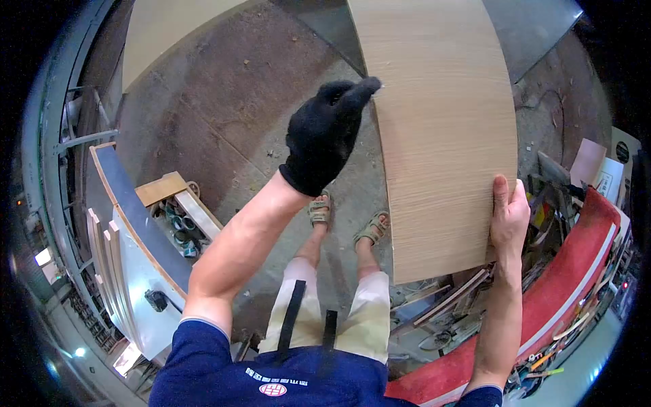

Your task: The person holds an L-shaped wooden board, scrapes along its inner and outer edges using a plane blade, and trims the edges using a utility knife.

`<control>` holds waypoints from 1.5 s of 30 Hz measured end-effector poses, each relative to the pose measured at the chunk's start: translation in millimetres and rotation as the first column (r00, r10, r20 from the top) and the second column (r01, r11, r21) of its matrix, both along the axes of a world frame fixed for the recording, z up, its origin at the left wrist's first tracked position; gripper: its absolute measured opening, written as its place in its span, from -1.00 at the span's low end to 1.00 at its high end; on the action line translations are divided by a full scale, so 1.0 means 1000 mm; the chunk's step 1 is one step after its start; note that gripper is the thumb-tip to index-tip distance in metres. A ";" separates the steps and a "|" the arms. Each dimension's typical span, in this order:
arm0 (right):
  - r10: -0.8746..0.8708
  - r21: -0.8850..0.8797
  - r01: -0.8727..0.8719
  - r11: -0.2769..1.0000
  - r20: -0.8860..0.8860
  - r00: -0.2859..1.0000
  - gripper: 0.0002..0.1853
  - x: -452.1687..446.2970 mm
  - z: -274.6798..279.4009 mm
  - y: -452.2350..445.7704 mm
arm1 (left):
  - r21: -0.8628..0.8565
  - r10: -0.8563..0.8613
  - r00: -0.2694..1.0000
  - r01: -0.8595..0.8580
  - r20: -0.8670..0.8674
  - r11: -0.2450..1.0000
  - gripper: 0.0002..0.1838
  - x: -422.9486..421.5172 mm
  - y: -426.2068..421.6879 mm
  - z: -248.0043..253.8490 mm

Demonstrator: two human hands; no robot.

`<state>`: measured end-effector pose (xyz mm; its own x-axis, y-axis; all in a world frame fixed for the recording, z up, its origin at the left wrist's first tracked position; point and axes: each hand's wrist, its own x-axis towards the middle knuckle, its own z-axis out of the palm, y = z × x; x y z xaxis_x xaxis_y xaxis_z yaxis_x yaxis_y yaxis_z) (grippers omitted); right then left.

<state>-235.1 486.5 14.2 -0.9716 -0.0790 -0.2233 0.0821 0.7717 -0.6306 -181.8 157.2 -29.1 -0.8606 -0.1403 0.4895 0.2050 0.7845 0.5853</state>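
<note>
A long pale wood-grain board runs from the top of the head view toward my right side. My right hand, bare, grips its right edge near the close end, thumb on the top face and fingers underneath. In a black knitted glove, my left hand is closed, its fingertips pinched right at the board's left edge. A tiny pale speck shows at those fingertips, but whatever they hold is too small to make out.
On the right lies a red padded piece with a pale stripe, beside scrap wood and tools. A curved-looking blue-grey panel and several wooden strips stand left. Another pale board is at upper left. My sandalled feet are on concrete floor.
</note>
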 end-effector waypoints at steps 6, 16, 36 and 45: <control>0.001 -0.019 -0.001 1.000 0.002 1.000 -0.29 0.002 -0.003 0.002 | 0.200 -0.366 0.829 0.309 0.423 0.930 -0.72 0.092 0.061 -0.001; 0.002 0.018 -0.001 1.000 -0.023 1.000 -0.26 0.002 -0.002 0.000 | -0.142 -0.075 0.996 0.082 0.050 0.986 -0.53 0.044 0.022 0.009; -0.021 0.063 0.022 0.998 -0.016 1.000 -0.18 0.003 0.000 -0.002 | -0.260 -0.615 0.686 0.722 0.389 0.641 -0.55 0.201 0.130 0.016; -0.010 0.058 0.013 0.998 -0.042 0.999 -0.11 0.001 -0.006 0.003 | -0.124 -0.261 0.906 0.317 0.333 0.940 -0.44 0.118 0.076 0.015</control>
<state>-233.8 489.2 8.7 -0.9808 -0.0559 -0.1866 0.0659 0.8063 -0.5879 -63.9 233.0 -13.9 -0.9616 0.1999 0.1881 0.2700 0.8117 0.5179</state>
